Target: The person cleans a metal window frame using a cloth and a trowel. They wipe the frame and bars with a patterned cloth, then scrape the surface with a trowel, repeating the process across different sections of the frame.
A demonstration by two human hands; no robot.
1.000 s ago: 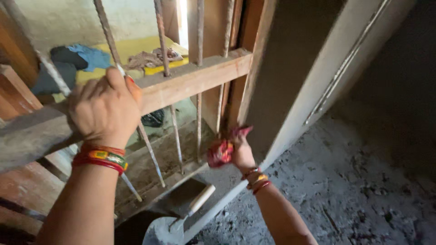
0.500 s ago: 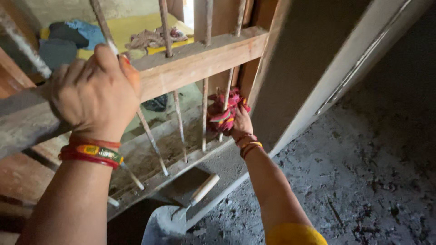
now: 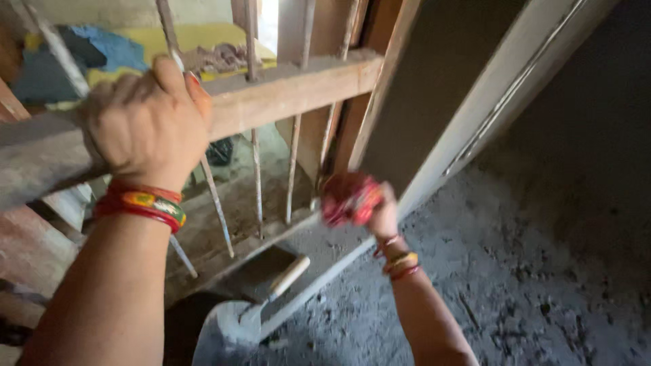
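Left hand (image 3: pixel 146 125) is clamping its grip on the horizontal wooden rail (image 3: pixel 291 88), while right hand (image 3: pixel 369 203), nearer the vertical bars' (image 3: pixel 293 169) lower ends, is closing round a red cloth (image 3: pixel 347 198).

I see left hand (image 3: pixel 146 125) clamped on pale rough-sawn wooden crossbar (image 3: pixel 291 88), matt, dusty, grain showing. Thin grey metal rods (image 3: pixel 256 179) dull, rust-flecked. Right hand (image 3: pixel 380 213) grips crumpled red cloth wad (image 3: pixel 349 198), soft, matt, blurred. Bangles on both wrists glossy. Grey cement floor (image 3: pixel 515 271) coarse, gritty. Trowel (image 3: pixel 234 325): dull metal blade caked with cement, smooth pale wooden handle.
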